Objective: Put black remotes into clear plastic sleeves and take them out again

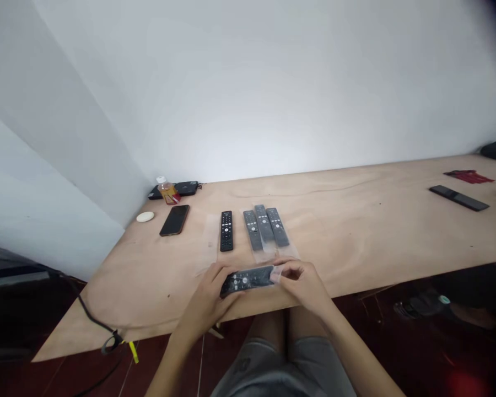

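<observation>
Near the table's front edge lies a black remote control (252, 279) in a clear plastic sleeve, held sideways between both hands. My left hand (210, 292) is closed round its left end, fingers above and thumb below. At the other end, my right hand (300, 280) pinches the end of the plastic sleeve (276, 274). Just beyond stands a bare black remote (226, 231), lying lengthwise beside a flat clear sleeve (209, 242). To its right, three sleeved remotes (265, 227) lie close together, partly overlapping.
On the left are a phone (174, 220), a round white object (145, 216), a bottle of amber liquid (168, 191) and black boxes (187, 188). Far right lie a dark flat device (458, 197) and a red item (471, 176). A black cable (89, 314) hangs by the left front edge.
</observation>
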The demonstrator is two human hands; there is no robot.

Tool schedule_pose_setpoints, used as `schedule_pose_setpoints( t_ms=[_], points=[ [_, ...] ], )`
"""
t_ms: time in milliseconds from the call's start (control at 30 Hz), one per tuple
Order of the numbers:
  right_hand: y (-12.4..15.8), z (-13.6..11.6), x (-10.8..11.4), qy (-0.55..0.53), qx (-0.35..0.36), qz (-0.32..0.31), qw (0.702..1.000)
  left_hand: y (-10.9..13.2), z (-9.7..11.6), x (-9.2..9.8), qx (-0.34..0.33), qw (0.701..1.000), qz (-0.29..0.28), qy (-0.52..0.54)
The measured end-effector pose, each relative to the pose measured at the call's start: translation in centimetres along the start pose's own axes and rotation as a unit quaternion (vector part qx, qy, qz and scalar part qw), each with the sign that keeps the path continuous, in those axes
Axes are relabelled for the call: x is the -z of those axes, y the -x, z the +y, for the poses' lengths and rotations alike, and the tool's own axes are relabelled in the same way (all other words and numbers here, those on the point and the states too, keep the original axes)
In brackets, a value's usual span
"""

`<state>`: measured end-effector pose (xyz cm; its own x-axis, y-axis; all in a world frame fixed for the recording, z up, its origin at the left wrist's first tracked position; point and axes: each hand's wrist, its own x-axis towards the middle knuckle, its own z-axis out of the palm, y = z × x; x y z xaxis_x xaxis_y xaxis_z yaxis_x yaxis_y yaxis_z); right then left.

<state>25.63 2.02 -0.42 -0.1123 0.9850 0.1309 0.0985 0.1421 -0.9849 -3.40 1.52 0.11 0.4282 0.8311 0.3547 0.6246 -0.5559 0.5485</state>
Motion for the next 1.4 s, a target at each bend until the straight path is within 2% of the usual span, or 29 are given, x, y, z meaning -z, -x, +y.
schedule_pose_setpoints(
  t_ms=[167, 300, 600, 900, 1033, 1133, 1300, 1400],
  points=[
    [-0.1, -0.2, -0.5, 0.008, -0.012, 0.001, 1.000, 0.1, -0.1, -0.1, -0.001, 1.000, 0.014, 0.010],
    [0.3, -0.7, -0.2, -0.061, -0.048, -0.024, 0.997, 0.0, 0.0, 0.0, 0.003, 1.000, 0.014, 0.017],
    [2.2, -1.6, 0.3, -0.157, -0.086, -0.023, 0.984, -0.3, 0.7, 0.3, 0.027, 0.999, -0.008, 0.047],
    [2.0, -1.8, -0.9, -0.130, -0.087, -0.022, 0.987, -0.2, 0.7, 0.2, 0.019, 0.998, -0.012, 0.054],
    [1.9, -1.7, -1.2, -0.145, -0.070, 0.019, 0.987, -0.3, 0.5, 0.2, 0.014, 0.999, -0.003, 0.049],
    [2.1, -1.4, -0.5, -0.150, -0.059, 0.039, 0.986, -0.3, 0.6, 0.3, 0.026, 0.998, -0.022, 0.054],
    [3.0, -1.1, 1.7, -0.119, -0.050, 0.030, 0.991, -0.3, 0.7, 0.8, 0.064, 0.994, -0.048, 0.076],
    [3.7, -0.7, 3.3, -0.113, -0.047, 0.033, 0.992, -0.3, 0.2, 0.9, 0.079, 0.992, -0.044, 0.089]
  ],
)
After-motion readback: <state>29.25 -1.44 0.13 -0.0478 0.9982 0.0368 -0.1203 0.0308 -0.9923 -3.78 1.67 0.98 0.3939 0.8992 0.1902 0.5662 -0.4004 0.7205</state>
